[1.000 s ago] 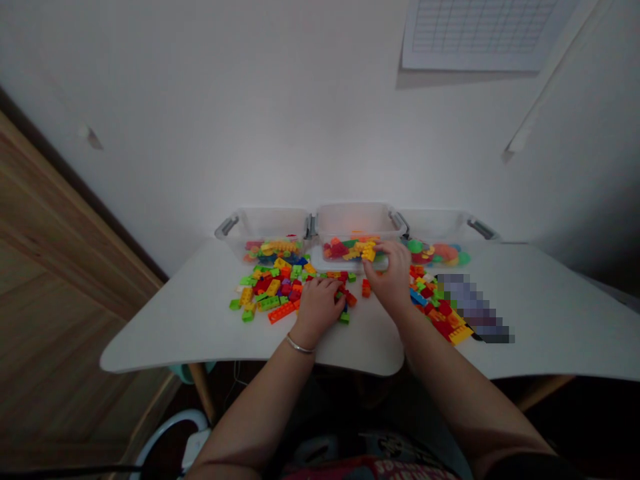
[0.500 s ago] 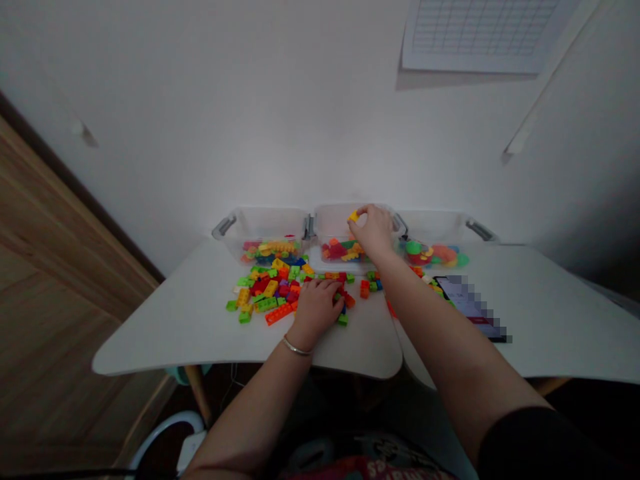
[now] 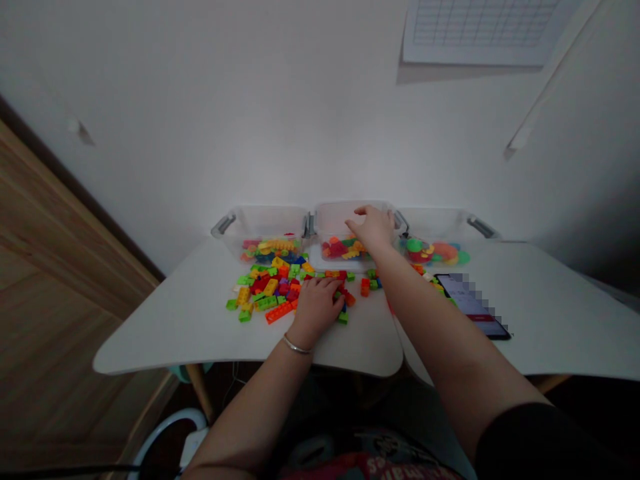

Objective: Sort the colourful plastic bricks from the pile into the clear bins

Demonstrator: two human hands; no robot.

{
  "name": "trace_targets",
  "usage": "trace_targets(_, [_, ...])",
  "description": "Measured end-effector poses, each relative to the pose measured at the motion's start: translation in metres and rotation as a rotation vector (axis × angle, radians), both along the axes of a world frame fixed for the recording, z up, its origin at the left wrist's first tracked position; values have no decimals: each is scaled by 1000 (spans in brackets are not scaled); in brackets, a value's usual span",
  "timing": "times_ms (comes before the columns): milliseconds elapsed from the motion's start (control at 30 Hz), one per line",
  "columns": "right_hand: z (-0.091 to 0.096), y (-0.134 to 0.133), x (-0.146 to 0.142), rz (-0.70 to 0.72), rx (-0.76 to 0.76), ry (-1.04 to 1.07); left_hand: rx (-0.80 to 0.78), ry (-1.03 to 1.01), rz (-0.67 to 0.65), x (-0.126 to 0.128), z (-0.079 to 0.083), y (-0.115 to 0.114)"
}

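Here, bricks point(image 3: 271, 288) under left hand point(image 3: 317, 305), grip unclear, and middle bin point(image 3: 329, 220) under empty right hand point(image 3: 375, 229), fingers apart

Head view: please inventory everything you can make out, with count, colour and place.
bins: three, clear with grey clips, along the wall
pieces: many, mixed colours, inside the bins
blocks: many, mixed colours, before the bins
tables: apparently two, white, under all these
phone: one, dark-edged, right side, partly pixelated
sheet: one, white, gridded, upper right
panel: one, brown wood, far left
curved object: one, white, lower left, unclear
bracelet: one, silver, left wrist
shirt: one, dark, printed, bottom edge
left hand: one, bare, on blocks
right hand: one, bare, at the middle bin
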State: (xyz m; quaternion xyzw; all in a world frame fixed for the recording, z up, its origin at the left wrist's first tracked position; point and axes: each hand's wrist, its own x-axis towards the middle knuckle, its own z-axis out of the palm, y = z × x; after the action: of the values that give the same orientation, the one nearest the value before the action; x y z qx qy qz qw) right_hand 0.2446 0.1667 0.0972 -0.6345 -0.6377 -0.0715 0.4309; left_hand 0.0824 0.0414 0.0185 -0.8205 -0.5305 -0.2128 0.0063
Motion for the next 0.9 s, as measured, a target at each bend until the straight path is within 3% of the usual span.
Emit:
trace_targets(233, [-4, -14, 9, 130, 113, 40, 2, 2, 2, 0, -1, 0])
trace_targets(367, [-10, -41, 9, 359, 253, -77, 13, -6, -5, -1, -2, 0])
trace_targets(467, [-26, -69, 4, 415, 314, -51, 21, -25, -12, -1, -1, -2])
trace_targets(700, [-82, -109, 5, 336, 152, -7, 20, -43, -27, -1, 1, -2])
trace_targets(900, [-102, -121, 13, 278, 4, -154, 17, -49, -20, 0, 0, -1])
